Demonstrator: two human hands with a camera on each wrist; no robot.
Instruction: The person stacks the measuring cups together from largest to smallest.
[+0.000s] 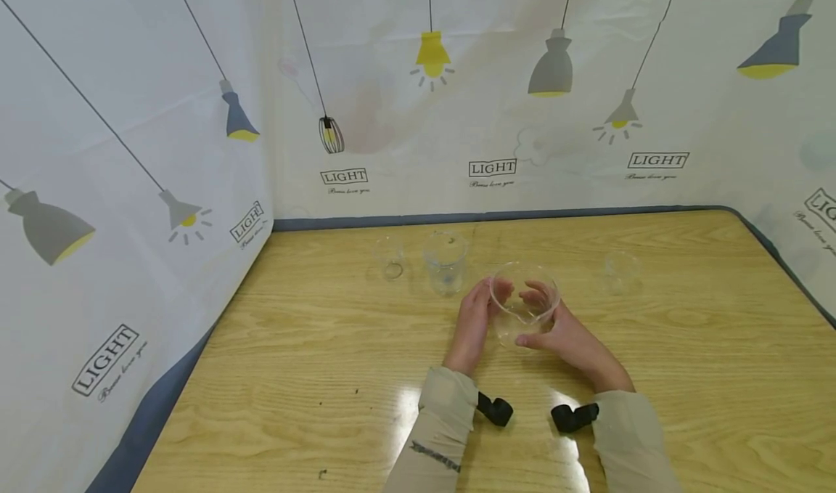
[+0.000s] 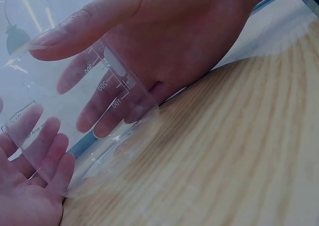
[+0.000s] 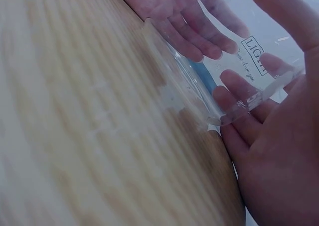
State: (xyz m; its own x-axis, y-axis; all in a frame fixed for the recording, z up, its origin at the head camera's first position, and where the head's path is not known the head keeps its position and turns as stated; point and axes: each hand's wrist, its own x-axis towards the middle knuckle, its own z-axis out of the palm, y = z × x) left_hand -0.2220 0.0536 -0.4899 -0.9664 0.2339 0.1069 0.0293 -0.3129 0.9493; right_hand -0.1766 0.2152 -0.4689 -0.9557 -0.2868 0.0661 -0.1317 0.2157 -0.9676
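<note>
A large clear glass beaker point(image 1: 512, 322) stands upright on the wooden table between both hands. White volume marks, with numbers such as 100 and 200, run up its side in the left wrist view. My left hand point(image 1: 473, 327) holds its left side, the fingers behind the glass and the thumb point(image 2: 65, 42) up near the rim. On the right side, my right hand point(image 1: 575, 342) curls round the wall, with its thumb on the near face and its fingers point(image 3: 244, 104) showing through the glass. The beaker's base is close over the tabletop in both wrist views.
Behind the large beaker, to the left, stands a smaller clear beaker point(image 1: 446, 264), with a little clear glass vessel point(image 1: 390, 261) beside it. Another small clear vessel point(image 1: 620, 271) is off to the right. A printed curtain point(image 1: 405, 137) borders the table's back and sides.
</note>
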